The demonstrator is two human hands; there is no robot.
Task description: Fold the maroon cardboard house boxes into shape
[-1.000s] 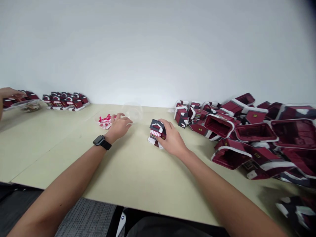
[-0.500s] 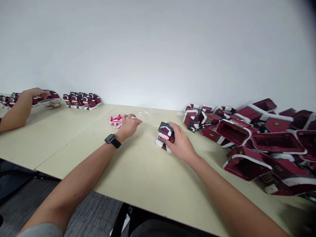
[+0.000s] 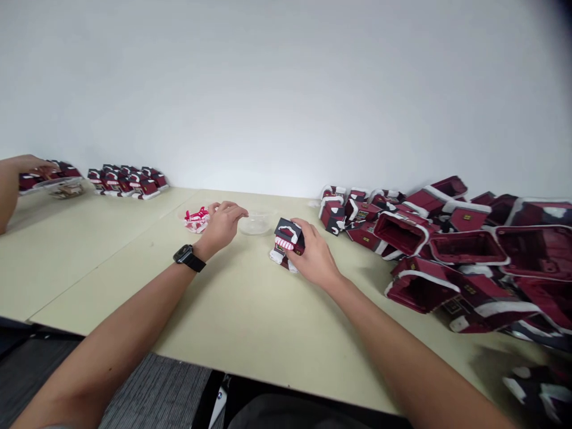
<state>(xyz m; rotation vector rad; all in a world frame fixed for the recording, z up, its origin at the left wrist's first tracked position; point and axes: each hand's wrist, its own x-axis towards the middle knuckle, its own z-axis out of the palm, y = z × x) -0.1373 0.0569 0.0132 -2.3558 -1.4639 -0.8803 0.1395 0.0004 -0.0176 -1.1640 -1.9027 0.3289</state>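
A small dark red house point(image 3: 286, 237) with a dark roof, white trim and a pink-and-white striped awning stands on the table, tilted slightly. My right hand point(image 3: 314, 253) is wrapped round its right side. My left hand point(image 3: 223, 225) hovers between a clear round dish point(image 3: 257, 223) and a pile of red and white pieces point(image 3: 195, 220). Its fingers are bent, with the fingertips by the dish's left rim; whatever they may hold is too small to make out.
Many red houses point(image 3: 467, 249) are heaped at the right, some showing hollow undersides. Rows of houses point(image 3: 127, 182) stand at the back left. Another person's hand point(image 3: 33, 164) is over a clear container point(image 3: 67, 189) at the far left.
The view has turned a little to the right. My left hand has come to the near dish's left rim, uncovering more of the dish. My right hand still grips the house.
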